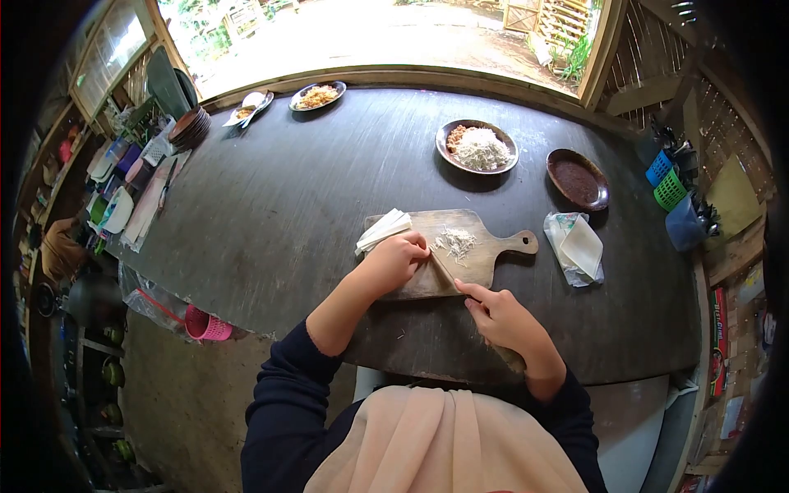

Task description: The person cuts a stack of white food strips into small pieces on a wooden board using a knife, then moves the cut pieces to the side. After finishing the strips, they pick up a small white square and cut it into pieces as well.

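Note:
My left hand (pixel 400 255) rests over the left part of a wooden cutting board (pixel 505 244), fingers curled down beside the knife. Several flat white strips (pixel 384 230) stick out behind it; the ends under my fingers are hidden. A knife (pixel 442 267) is gripped in my right hand (pixel 499 315), its blade slanting across the board close to my left fingertips. Part of the handle shows below my right hand. A small heap of thin white shreds (pixel 455 241) lies on the board, right of the blade.
Beyond the board stand a plate heaped with white shreds (pixel 481 150) and a brown oval dish (pixel 578 179). A plastic packet with white sheets (pixel 575 249) lies at right. Farther back are another food plate (pixel 317 97), stacked brown bowls (pixel 190 129) and another knife (pixel 168 182).

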Action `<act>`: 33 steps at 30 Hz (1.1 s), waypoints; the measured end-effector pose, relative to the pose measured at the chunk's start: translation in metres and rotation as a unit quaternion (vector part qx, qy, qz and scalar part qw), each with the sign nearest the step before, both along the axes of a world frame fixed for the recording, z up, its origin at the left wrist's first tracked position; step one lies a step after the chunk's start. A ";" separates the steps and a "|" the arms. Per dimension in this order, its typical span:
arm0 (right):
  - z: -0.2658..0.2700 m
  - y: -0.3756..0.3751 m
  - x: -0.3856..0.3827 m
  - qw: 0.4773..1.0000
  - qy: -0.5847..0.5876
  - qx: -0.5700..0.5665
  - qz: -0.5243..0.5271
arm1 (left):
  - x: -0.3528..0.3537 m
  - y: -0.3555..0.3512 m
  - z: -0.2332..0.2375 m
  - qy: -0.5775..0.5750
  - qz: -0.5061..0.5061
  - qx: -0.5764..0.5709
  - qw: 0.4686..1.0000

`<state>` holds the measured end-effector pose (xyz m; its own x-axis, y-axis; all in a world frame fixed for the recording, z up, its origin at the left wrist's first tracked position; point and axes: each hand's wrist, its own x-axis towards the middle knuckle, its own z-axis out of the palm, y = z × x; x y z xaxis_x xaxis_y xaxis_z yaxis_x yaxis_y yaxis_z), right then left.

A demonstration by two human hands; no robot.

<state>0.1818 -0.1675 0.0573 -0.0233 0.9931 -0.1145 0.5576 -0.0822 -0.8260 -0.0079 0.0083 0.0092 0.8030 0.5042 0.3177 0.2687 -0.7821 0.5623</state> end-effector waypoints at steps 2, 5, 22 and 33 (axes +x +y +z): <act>0.002 0.001 -0.001 0.999 0.022 -0.030 -0.004 | 0.000 0.000 0.000 0.001 0.000 0.003 1.000; 0.004 0.004 -0.004 0.999 0.020 -0.042 -0.012 | 0.000 0.002 -0.003 0.003 0.000 0.008 1.000; -0.004 -0.004 -0.003 0.998 -0.048 0.036 0.001 | -0.001 0.002 -0.002 0.006 -0.004 0.001 1.000; -0.006 -0.003 -0.001 0.998 -0.037 0.043 0.014 | -0.001 0.002 -0.003 0.006 -0.009 0.005 1.000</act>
<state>0.1805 -0.1703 0.0516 -0.0456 0.9985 -0.0319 0.6186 0.0031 -0.7857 -0.0092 0.0105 0.0063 0.8150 0.4871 0.3138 0.2615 -0.7924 0.5511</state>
